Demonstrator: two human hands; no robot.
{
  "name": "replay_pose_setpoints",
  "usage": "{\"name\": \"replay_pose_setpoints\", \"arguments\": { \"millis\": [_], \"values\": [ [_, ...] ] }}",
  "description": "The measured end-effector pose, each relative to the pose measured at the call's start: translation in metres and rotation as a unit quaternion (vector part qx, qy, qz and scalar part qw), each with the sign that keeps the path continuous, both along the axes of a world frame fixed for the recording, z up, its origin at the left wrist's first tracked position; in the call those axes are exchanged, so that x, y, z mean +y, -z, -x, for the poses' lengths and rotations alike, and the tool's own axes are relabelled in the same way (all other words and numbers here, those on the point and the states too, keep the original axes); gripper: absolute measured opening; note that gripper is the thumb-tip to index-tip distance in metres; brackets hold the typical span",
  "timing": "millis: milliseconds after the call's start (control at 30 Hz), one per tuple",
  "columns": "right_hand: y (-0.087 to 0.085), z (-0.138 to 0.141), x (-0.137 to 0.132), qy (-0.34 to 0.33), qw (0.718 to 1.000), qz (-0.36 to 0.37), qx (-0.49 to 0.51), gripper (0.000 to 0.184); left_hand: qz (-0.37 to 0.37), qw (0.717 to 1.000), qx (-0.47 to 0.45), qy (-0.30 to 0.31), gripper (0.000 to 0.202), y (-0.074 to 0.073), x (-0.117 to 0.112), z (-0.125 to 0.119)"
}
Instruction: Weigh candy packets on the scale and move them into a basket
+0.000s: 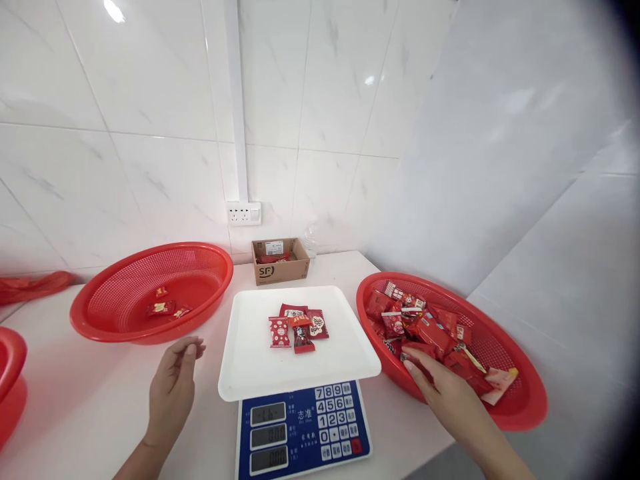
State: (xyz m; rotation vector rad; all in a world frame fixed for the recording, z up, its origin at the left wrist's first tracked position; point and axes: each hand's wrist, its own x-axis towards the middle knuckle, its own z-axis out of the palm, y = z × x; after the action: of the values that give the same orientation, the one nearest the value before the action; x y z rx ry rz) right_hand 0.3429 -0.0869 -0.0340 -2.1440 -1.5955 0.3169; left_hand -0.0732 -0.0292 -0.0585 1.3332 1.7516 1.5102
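My right hand (445,387) reaches over the near rim of the right red basket (530,407). Its thumb and fingers close on a small wrapped candy (404,357), mostly hidden by the fingertips. Red-wrapped sweets (433,333) are heaped around it. My left hand (174,383) hovers left of the scale's white tray (345,367), fingers curled against the thumb, with nothing visible in them. Several red candies (303,327) lie in a small cluster on the tray. Below the tray shows the blue scale panel (305,433) with its keys and displays.
Another red basket (95,320) at the left holds a few candies (161,308). A small cardboard box (285,271) with red packets stands by the wall, near a socket (243,213). Part of another red container (10,360) and a red bag (35,287) show at far left.
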Motion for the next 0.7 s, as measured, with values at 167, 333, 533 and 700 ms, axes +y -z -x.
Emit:
{"name": "replay_pose_setpoints", "arguments": {
  "millis": [167,333,533,700],
  "values": [
    [0.012,-0.003,-0.001,-0.007,0.999,-0.007,-0.037,0.044,-0.023,0.970,0.183,0.159,0.036,-0.045,-0.004,-0.022],
    [0.009,-0.001,-0.003,0.001,0.998,0.014,-0.065,0.046,0.024,0.846,0.356,0.397,0.051,-0.072,0.010,-0.070],
    [0.005,-0.002,-0.004,-0.008,0.997,0.025,-0.078,0.048,0.068,0.773,0.421,0.469,0.071,-0.069,0.040,-0.106],
    [0.010,-0.007,-0.006,-0.032,0.996,0.038,-0.076,0.050,0.089,0.755,0.432,0.485,0.073,-0.067,0.043,-0.106]
  ]
}}
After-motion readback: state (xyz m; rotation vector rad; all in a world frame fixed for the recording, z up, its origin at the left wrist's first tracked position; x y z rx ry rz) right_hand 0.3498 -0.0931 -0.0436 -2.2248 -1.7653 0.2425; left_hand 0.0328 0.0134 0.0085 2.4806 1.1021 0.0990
